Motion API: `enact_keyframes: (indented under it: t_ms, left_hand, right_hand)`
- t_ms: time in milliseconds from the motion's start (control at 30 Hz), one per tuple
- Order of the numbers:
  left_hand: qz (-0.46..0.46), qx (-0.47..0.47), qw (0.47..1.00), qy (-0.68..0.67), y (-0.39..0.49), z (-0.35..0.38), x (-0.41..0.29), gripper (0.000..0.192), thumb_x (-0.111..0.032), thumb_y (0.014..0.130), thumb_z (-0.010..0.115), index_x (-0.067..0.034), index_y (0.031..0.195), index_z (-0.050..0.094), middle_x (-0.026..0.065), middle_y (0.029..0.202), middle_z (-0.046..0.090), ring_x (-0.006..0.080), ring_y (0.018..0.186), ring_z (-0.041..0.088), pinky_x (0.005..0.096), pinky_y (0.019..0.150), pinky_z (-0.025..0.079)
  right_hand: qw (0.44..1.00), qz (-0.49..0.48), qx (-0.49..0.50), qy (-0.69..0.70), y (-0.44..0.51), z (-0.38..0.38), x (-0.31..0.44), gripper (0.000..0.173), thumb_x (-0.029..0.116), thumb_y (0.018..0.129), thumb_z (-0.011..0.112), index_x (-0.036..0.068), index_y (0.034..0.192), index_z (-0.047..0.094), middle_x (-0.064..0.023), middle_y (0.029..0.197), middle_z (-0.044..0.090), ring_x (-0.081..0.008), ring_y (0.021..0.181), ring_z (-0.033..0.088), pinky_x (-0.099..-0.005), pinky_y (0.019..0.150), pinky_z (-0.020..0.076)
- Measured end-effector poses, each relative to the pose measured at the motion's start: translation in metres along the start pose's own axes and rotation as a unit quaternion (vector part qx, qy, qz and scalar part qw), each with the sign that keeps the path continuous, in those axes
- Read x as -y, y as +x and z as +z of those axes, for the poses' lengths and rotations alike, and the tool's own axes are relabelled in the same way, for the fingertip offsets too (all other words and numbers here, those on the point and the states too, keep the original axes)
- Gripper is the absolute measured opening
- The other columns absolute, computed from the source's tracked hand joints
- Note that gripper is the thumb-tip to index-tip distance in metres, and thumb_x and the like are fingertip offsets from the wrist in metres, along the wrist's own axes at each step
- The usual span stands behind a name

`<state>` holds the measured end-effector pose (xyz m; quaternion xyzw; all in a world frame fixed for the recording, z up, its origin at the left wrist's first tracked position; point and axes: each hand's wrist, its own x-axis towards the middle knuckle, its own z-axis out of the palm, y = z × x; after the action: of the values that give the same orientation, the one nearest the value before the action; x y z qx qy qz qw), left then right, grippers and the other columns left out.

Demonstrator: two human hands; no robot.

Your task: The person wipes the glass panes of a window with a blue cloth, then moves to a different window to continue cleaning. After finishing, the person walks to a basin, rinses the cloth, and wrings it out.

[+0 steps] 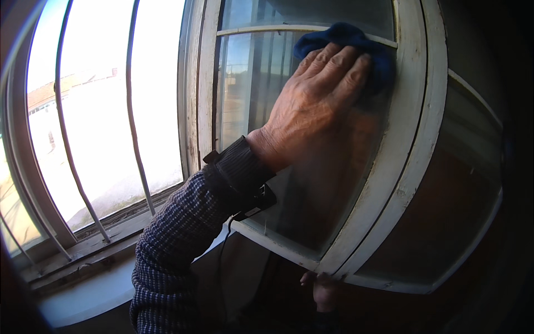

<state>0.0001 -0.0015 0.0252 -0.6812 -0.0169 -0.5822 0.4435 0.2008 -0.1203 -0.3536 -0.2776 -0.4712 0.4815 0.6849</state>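
My left hand (319, 96) presses a dark blue cloth (344, 35) flat against the glass pane (267, 96) of an open, white-painted window sash (411, 83). The cloth is bunched above and to the right of my fingers and overlaps the thin crossbar (267, 29). My thumb is hidden. Low in the view, my right hand (323, 288) grips the bottom edge of the sash, near where two white frames meet; it is in shadow and partly hidden. A black device with a cable (254, 204) is strapped at my left wrist.
At left, metal bars (133, 104) cross a bright window opening above a worn wooden sill (100, 250). A white ledge (87, 302) runs below it. Another glazed frame (421, 200) stands at the right, angled away. Paint on the frames is chipped.
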Motion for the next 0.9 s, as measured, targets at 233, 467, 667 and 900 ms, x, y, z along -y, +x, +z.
enact_keyframes:
  t_ms: [233,467,667,900]
  left_hand:
    - [-0.02,0.014,0.999,0.026,-0.046,-0.022,0.021,0.059,-0.014,0.09,0.073,-0.002,0.143,0.052,0.025,0.146,0.052,0.0442,0.139,0.049,0.0537,0.117,0.039]
    - [-0.071,0.015,0.991,0.111,-0.075,-0.048,0.039,0.051,-0.003,0.088,0.072,0.003,0.136,0.055,0.0285,0.134,0.058,0.047,0.124,0.059,0.0525,0.103,0.052]
    - [-0.123,-0.01,0.982,0.146,-0.075,-0.058,0.075,0.048,-0.001,0.095,0.066,-0.002,0.14,0.049,0.0288,0.137,0.058,0.0507,0.118,0.063,0.0584,0.101,0.054]
    - [-0.11,0.014,0.975,0.192,-0.063,-0.072,0.095,0.029,-0.011,0.092,0.066,-0.007,0.121,0.062,0.0183,0.121,0.069,0.04,0.114,0.066,0.0576,0.111,0.041]
  right_hand:
    - [0.999,-0.001,0.03,0.016,0.003,-0.014,-0.013,0.046,0.036,0.096,0.069,-0.001,0.123,0.062,-0.0159,0.092,0.072,-0.0281,0.081,0.071,-0.04,0.07,0.0573]
    - [0.999,-0.012,-0.003,0.031,0.005,-0.02,-0.021,0.046,0.03,0.094,0.071,-0.001,0.126,0.059,-0.0182,0.099,0.071,-0.0315,0.078,0.07,-0.0434,0.065,0.0597]
    - [0.999,-0.035,0.012,0.031,0.004,-0.013,-0.012,0.048,0.027,0.092,0.073,-0.001,0.128,0.058,-0.0191,0.104,0.071,-0.0318,0.078,0.07,-0.0429,0.065,0.0598]
    - [0.999,-0.031,-0.008,0.034,0.004,0.001,0.001,0.053,0.027,0.089,0.076,-0.004,0.128,0.057,-0.02,0.103,0.071,-0.0313,0.076,0.07,-0.0414,0.065,0.0598]
